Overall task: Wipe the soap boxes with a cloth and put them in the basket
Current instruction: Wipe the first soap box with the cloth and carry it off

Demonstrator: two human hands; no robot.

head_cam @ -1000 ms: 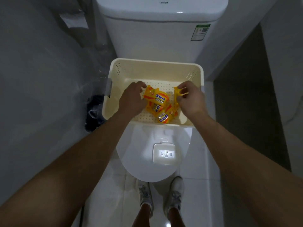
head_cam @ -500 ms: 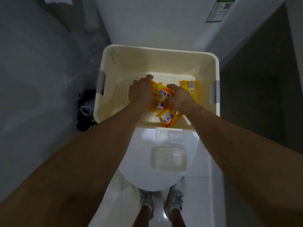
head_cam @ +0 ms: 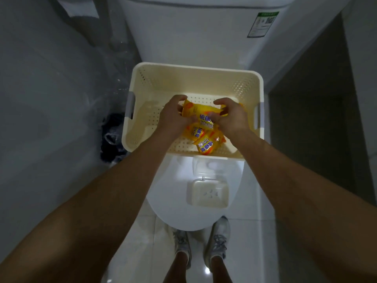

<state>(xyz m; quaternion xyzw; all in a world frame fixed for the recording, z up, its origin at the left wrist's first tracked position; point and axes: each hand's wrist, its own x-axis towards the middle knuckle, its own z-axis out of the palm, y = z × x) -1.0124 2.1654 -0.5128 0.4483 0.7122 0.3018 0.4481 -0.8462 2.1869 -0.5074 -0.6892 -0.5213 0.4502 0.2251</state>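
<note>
Both hands on one yellow soap packet inside the cream basket, centre of the frame.

I see my left hand [head_cam: 173,117] pinching the left end of the top soap packet [head_cam: 201,111] and my right hand [head_cam: 232,117] gripping its right end, so the packet is held between them just above the basket [head_cam: 195,72] floor. Below it, toward the basket's near wall, two more soap packets [head_cam: 206,147] lie overlapping on the perforated bottom. The basket rests on the closed toilet lid [head_cam: 173,193], against the tank [head_cam: 193,33] at the top of the frame. On the lid, lower centre, sits a pale soap dish [head_cam: 208,194]. A dark bag [head_cam: 113,137] shows at the left of the basket, and my shoes [head_cam: 218,240] stand on the tiled floor at the bottom.
</note>
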